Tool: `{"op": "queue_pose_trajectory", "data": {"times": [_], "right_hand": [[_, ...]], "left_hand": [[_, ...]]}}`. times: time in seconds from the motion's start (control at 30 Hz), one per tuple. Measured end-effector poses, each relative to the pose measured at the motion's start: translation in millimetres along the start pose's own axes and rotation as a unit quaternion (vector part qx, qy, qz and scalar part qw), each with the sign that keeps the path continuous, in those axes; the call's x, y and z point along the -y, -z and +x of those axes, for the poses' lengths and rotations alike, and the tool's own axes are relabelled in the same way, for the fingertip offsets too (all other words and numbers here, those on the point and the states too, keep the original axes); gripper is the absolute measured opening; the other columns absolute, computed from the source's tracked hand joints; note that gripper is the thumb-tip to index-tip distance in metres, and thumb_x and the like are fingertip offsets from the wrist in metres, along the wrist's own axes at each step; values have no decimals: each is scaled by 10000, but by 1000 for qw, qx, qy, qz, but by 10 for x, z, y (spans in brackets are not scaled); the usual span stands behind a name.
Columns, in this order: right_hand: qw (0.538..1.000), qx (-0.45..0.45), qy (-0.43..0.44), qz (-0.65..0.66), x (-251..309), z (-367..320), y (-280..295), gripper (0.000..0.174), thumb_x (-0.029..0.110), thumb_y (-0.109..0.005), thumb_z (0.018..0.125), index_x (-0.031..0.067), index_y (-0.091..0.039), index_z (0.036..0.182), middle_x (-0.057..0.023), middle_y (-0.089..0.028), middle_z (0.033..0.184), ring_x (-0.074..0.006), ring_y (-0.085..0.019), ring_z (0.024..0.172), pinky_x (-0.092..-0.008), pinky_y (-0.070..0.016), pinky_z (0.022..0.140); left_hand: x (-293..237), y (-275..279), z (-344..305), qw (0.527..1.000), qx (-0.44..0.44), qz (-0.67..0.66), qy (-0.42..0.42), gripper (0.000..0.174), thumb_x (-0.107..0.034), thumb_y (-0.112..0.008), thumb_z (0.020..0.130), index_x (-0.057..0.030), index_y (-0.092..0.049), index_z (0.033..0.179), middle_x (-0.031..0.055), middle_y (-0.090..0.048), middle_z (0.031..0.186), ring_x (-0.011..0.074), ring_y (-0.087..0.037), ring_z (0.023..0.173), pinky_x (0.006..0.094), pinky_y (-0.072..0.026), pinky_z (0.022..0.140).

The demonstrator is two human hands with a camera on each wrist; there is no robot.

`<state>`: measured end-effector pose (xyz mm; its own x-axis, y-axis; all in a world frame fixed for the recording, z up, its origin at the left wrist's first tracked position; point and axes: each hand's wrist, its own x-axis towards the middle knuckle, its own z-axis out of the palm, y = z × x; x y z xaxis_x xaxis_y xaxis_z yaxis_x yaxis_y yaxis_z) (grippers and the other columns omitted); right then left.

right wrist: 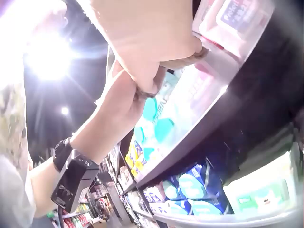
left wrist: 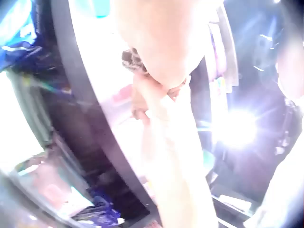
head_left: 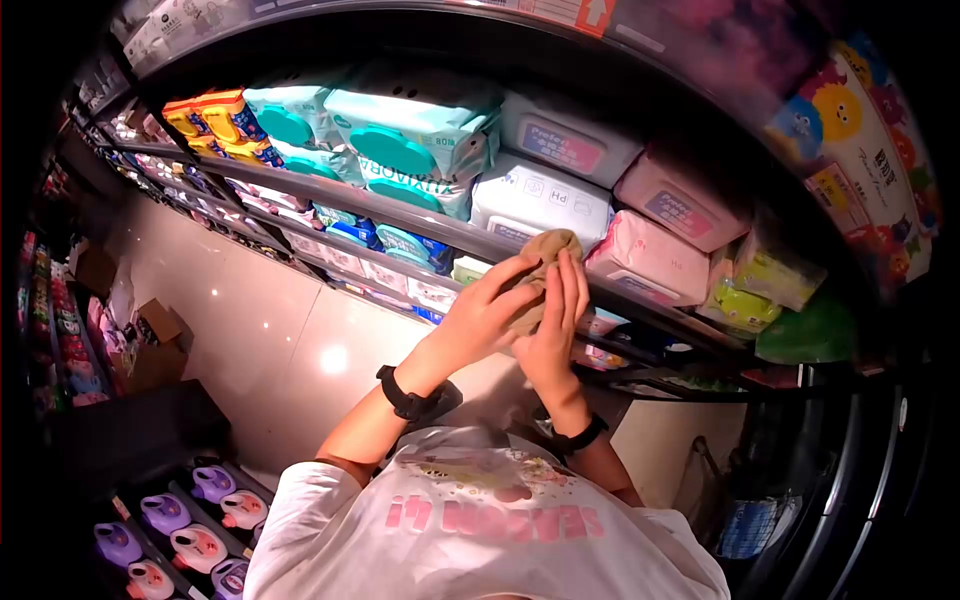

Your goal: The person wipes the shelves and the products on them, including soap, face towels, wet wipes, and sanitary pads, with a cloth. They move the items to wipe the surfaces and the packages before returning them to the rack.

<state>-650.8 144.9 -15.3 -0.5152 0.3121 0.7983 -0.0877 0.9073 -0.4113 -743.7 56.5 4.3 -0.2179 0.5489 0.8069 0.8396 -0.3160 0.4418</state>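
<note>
A crumpled tan cloth (head_left: 553, 246) is bunched up between my two hands, just in front of the shelf edge. My left hand (head_left: 482, 315) holds it from the left, with fingers bent over its side. From the right, my right hand (head_left: 548, 345) grips the same cloth, its fingers lying along it. A brown edge of the cloth (right wrist: 187, 60) sticks out past the right hand (right wrist: 147, 35) in the right wrist view. Strong glare washes out much of the left wrist view, where the left hand (left wrist: 159, 42) overlaps the right.
Behind the hands, a shelf carries white wipes packs (head_left: 540, 200), pink packs (head_left: 650, 258) and teal packs (head_left: 400, 140). Its front rail (head_left: 440, 232) runs close to the fingers. Lower shelves hold more packs. Purple and pink bottles (head_left: 200, 548) stand at lower left.
</note>
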Motion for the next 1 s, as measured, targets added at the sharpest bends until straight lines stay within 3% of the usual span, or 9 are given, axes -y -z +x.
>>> {"op": "queue_pose_trajectory", "data": {"times": [0.07,0.2,0.23,0.33,0.47,0.5,0.67,0.83,1.0], "right_hand": [[998,-36,2,46,-17,146,91,791,16,-696,675,61,-273,1341,-226,-297,1373,-407,-359,1222,-467,-302,1020],[988,-7,-99,121,-116,468,323,648,-63,-608,586,57,-493,1212,-192,-420,1268,-356,-424,1172,-406,-340,990],[997,-1,-63,35,-50,665,434,662,-89,-571,541,66,-523,1183,-169,-452,1237,-351,-457,1130,-400,-358,963],[995,-64,-57,-55,-229,943,414,647,-89,-580,551,94,-533,1170,-135,-478,1195,-354,-485,1074,-400,-404,896],[988,65,-123,-60,-257,988,146,553,-62,-568,637,95,-520,1166,-111,-535,1076,-324,-516,1022,-391,-437,834],[984,88,-88,-127,-139,1014,60,527,-77,-559,639,27,-515,1153,-147,-557,1087,-336,-523,1047,-365,-430,888],[991,116,10,-67,75,983,-393,504,14,-592,588,40,-558,1090,-136,-547,1125,-299,-477,1135,-395,-372,971],[991,98,-24,-83,-32,884,-216,487,20,-573,586,24,-551,1072,-134,-526,1128,-312,-451,1131,-405,-324,987],[990,44,-60,-120,-176,737,148,466,21,-527,595,-18,-538,1060,-188,-526,1102,-366,-473,1087,-429,-381,947]], "left_hand": [[-38,-47,193,996,-11,-84,-9,557,-20,-664,615,-38,-452,1130,198,-402,1246,395,-459,1124,410,-427,924],[-169,136,609,985,30,-173,-6,600,-162,-616,698,-29,-393,1239,232,-341,1307,382,-390,1184,425,-329,996],[-156,211,670,986,46,-159,-14,598,-179,-603,711,-33,-405,1256,230,-340,1320,392,-371,1213,439,-310,1012],[-19,508,743,987,-19,158,-30,496,-187,-578,747,-62,-484,1217,146,-392,1341,376,-307,1280,569,-215,1022],[349,865,843,929,-127,345,51,464,-197,-554,799,-79,-490,1244,117,-402,1349,350,-282,1305,581,-180,1025],[449,915,824,926,-108,356,70,449,-217,-555,811,-88,-494,1237,117,-438,1310,333,-310,1288,574,-189,1023],[639,918,766,920,-93,374,71,411,-257,-568,803,-92,-524,1177,102,-496,1225,295,-388,1220,547,-224,1003],[715,862,735,922,-117,363,62,412,-266,-567,799,-100,-531,1174,97,-498,1224,282,-387,1222,563,-197,1006],[815,800,727,919,-140,364,56,410,-288,-569,786,-109,-545,1154,90,-511,1205,287,-391,1216,584,-187,1006]]}}
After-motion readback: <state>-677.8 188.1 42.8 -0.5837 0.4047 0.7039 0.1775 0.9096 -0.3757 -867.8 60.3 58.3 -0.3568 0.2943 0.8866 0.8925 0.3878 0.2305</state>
